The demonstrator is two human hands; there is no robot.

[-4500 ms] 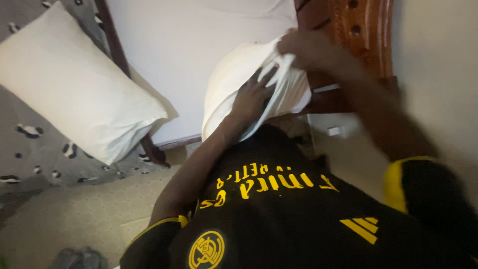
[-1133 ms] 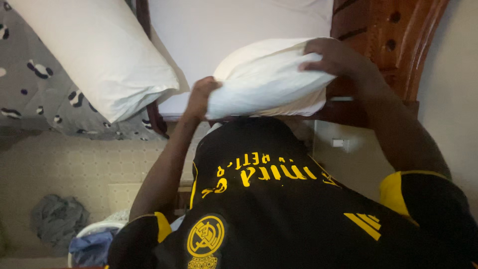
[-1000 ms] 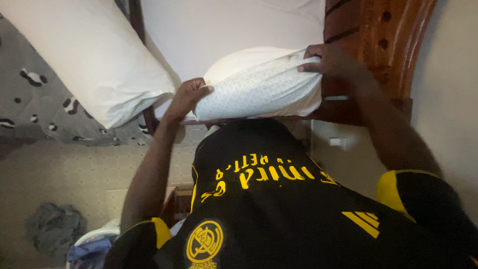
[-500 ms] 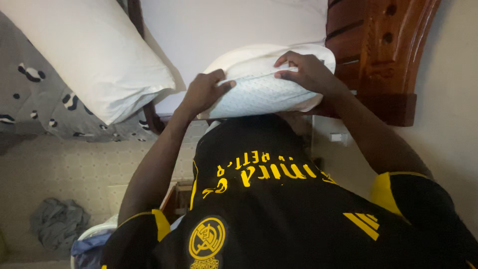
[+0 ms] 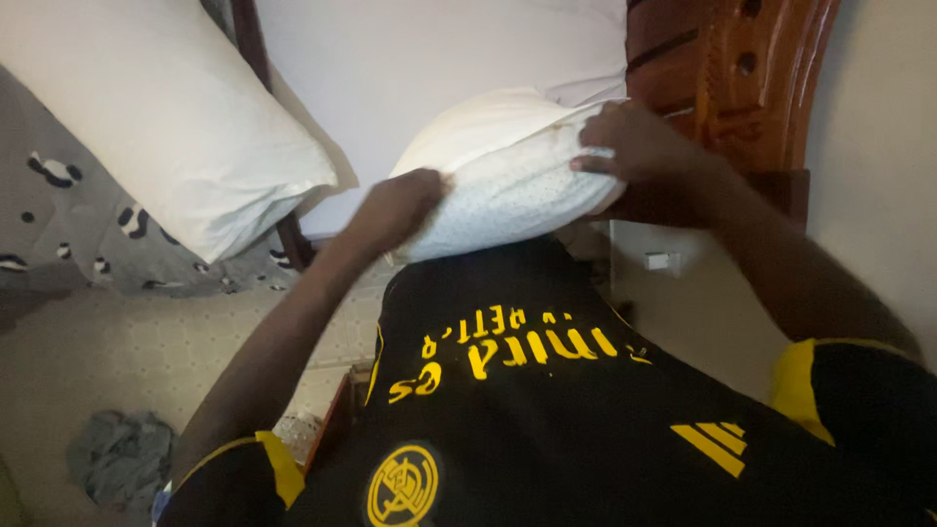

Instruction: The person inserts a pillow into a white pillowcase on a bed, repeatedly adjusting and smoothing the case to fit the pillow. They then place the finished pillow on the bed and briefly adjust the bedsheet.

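While both hands (image 5: 508, 171) grip it, pillow (image 5: 498, 166) sits between them.

Both hands grip a white pillow (image 5: 508, 176) against the person's chest: left hand (image 5: 395, 210) at its near corner, right hand (image 5: 634, 146) at the far end, beside the wooden headboard (image 5: 722, 78). A second pillow (image 5: 156, 117) lies apart.

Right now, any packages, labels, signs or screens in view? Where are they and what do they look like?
No packages, signs or screens.
Round crest: chest of the person's black shirt, yellow.
Lettering band: across the shirt, yellow, upside down to the camera.
Striped emblem: shirt's other chest side, three yellow slanted bars.
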